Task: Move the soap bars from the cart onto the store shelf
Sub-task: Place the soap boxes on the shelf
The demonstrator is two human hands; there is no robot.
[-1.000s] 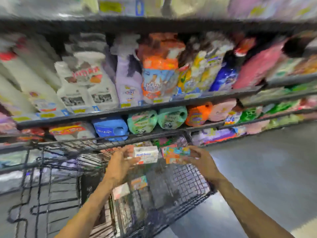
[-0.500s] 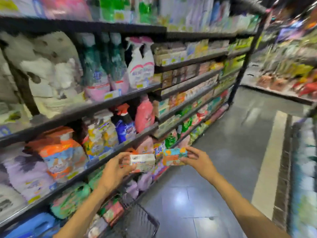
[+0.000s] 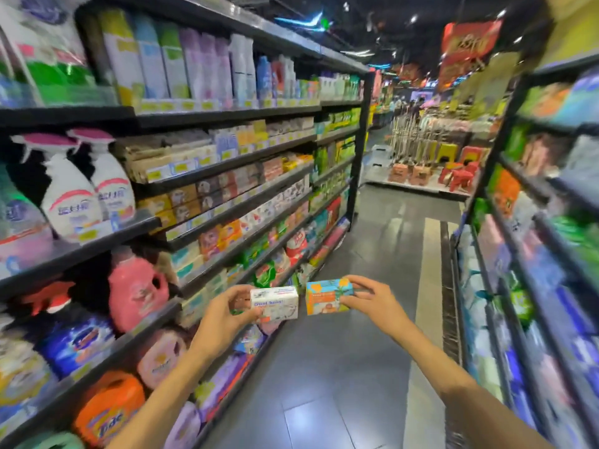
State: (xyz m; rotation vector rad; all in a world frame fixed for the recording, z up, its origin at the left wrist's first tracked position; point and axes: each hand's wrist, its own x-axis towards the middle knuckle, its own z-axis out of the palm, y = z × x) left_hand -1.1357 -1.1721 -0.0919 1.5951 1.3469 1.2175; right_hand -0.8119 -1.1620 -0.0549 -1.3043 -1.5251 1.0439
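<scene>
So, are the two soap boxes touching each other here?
Apart. The head view shows a strip of floor between the white soap box and the orange soap box.

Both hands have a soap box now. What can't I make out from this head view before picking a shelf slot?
- Cart: outside the head view, past the bottom edge.
- White soap box in the left hand: small print blurred.
- Orange-and-blue soap box in the right hand: brand unreadable.
- Boxed bars on the left shelving: motion blur hides labels and free gaps.

Black store shelf (image 3: 227, 171) at left: boxed soap bars (image 3: 207, 196) on middle tiers, spray bottles (image 3: 90, 189) and detergent jugs (image 3: 136, 291) on nearer tiers.
</scene>
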